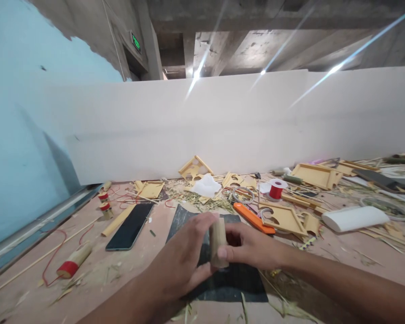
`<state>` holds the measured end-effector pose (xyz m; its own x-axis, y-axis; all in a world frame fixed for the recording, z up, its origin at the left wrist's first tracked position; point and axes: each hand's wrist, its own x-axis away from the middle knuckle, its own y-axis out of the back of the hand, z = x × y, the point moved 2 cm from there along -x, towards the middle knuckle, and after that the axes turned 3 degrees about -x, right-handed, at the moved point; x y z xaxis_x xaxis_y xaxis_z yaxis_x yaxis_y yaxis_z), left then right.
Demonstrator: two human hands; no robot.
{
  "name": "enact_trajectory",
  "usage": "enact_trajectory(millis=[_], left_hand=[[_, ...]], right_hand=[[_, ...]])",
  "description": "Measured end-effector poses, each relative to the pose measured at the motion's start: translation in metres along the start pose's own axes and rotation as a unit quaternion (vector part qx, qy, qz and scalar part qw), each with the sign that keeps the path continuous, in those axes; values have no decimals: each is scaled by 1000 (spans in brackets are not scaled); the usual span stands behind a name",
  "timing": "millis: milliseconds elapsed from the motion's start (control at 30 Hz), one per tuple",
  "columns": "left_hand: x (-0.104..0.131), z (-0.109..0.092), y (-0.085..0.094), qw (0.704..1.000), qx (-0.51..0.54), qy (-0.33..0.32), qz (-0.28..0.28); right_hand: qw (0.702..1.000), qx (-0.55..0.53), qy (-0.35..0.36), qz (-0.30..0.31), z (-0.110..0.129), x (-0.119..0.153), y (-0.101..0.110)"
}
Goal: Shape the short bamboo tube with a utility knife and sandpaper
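A short piece of bamboo [218, 243] stands nearly upright between my hands, over a dark sheet [236, 283] that looks like sandpaper. My left hand [189, 252] grips it from the left, fingers at its upper end and thumb near its lower end. From the right, my right hand [246, 245] closes on it, with the thumb pressed on its front side; the other fingers are partly hidden behind. Whether the bamboo's lower end touches the sheet I cannot tell.
A phone [130, 227] and a bamboo piece with a red band [74, 261] lie to the left. On the right are an orange utility knife [253, 218], a red ribbon spool [276, 189], a white roll [355, 218] and wooden frames [283, 217]. Shavings litter the table; a white panel [222, 126] stands behind.
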<state>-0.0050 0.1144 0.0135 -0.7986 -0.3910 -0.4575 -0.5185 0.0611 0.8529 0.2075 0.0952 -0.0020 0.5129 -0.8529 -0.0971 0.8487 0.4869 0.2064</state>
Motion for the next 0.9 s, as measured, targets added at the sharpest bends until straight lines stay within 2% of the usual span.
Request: enact_trajectory(millis=[133,267,333,433,500,667,767,900], left_hand=[[1,9,4,999,-14,26,-34],[-1,7,4,999,-49,-20,2],[-2,6,3,997,-70,-35,12],[-1,8,1,996,-85,-26,-2],[-1,11,0,998,-65,-7,-4],[-2,14,-3,998,27,52,6],[-4,16,-2,995,48,89,8],[-5,17,0,991,60,117,27]], right_hand=[[998,-27,19,-48,3,-1,8],[996,-76,35,-40,4,-1,6],[996,-50,42,-52,4,0,4],[996,7,34,-82,5,0,7],[996,12,25,-84,5,0,10],[999,15,12,-46,6,3,15],[990,116,45,-65,4,4,19],[930,339,127,-62,2,4,22]])
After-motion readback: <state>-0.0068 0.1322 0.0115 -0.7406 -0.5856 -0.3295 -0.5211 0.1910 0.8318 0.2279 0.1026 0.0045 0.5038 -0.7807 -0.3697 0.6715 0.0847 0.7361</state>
